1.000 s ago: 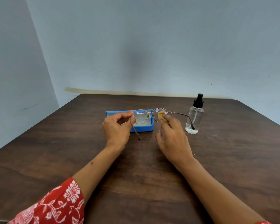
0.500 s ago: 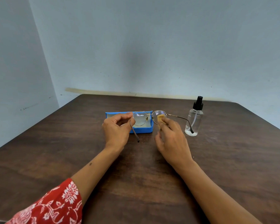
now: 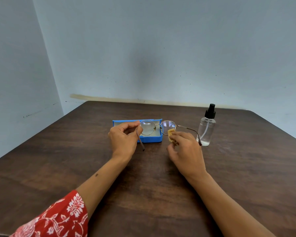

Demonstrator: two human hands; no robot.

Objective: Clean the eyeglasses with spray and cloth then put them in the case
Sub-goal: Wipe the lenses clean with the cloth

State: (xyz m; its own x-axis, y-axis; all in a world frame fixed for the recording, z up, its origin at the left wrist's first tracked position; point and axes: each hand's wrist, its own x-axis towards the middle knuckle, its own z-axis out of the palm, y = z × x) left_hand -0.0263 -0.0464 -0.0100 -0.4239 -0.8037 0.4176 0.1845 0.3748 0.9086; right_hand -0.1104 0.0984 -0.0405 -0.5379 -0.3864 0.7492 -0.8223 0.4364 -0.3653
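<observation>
Thin metal-framed eyeglasses with round lenses hang above the table, temples unfolded toward me. My left hand pinches the frame at the left hinge, beside the left lens. My right hand pinches a small yellow cloth against the lower edge of the right lens. Behind the glasses lies an open blue case with a pale lining, partly hidden by the left lens and my left hand. A clear spray bottle with a black nozzle stands upright to the right.
The dark wooden table reaches the pale blue back wall; another wall runs close on the left. My red patterned sleeve shows at the lower left. The right temple's tip crosses in front of the bottle's base.
My right hand and the cloth have slid down from the middle of the right lens to its lower edge. The glasses sit slightly lower in view. My left hand keeps its grip.
</observation>
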